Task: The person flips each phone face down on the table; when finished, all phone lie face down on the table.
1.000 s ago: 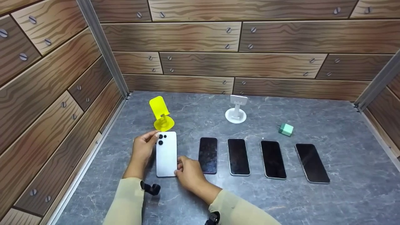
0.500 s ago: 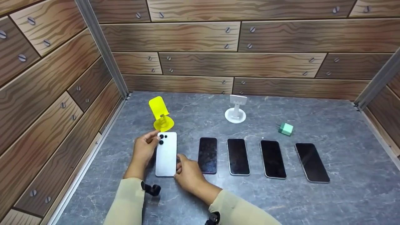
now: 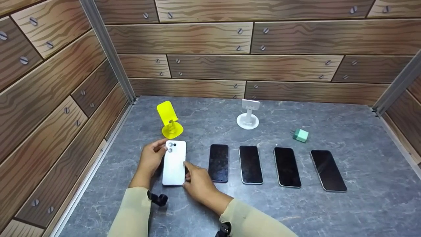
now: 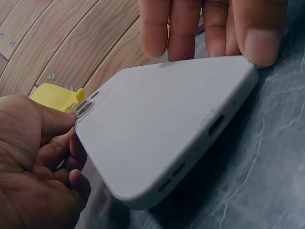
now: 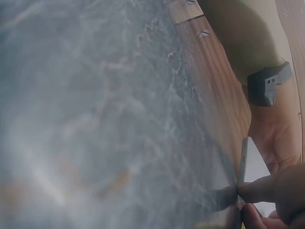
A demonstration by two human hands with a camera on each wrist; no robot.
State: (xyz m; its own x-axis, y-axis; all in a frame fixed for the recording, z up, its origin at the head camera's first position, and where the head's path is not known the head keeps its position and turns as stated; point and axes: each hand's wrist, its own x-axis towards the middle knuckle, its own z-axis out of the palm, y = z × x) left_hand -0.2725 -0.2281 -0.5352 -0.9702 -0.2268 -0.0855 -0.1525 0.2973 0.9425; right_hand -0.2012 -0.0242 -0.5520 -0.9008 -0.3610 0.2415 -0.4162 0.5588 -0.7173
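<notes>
A white smartphone (image 3: 174,166), its back facing up, is held between both hands at the left of the table. My left hand (image 3: 151,158) pinches its far left corner, the thumb by the camera lenses (image 4: 86,106). My right hand (image 3: 200,180) holds the near right side, with thumb at the lower corner and fingers along the edge. In the left wrist view the phone's port end stands above the table, with shadow beneath it. A yellow phone stand (image 3: 169,120) is just beyond the left hand.
Several dark-screened phones lie in a row to the right, the nearest a dark phone (image 3: 218,163). Behind them stands a white phone stand (image 3: 248,120). A green charger plug (image 3: 300,135) lies at the right. Wood-patterned walls (image 3: 204,67) enclose the table.
The phone has tilted slightly, its far edge coming a little nearer and its lenses now catching light. The right index finger has moved up along the phone's edge.
</notes>
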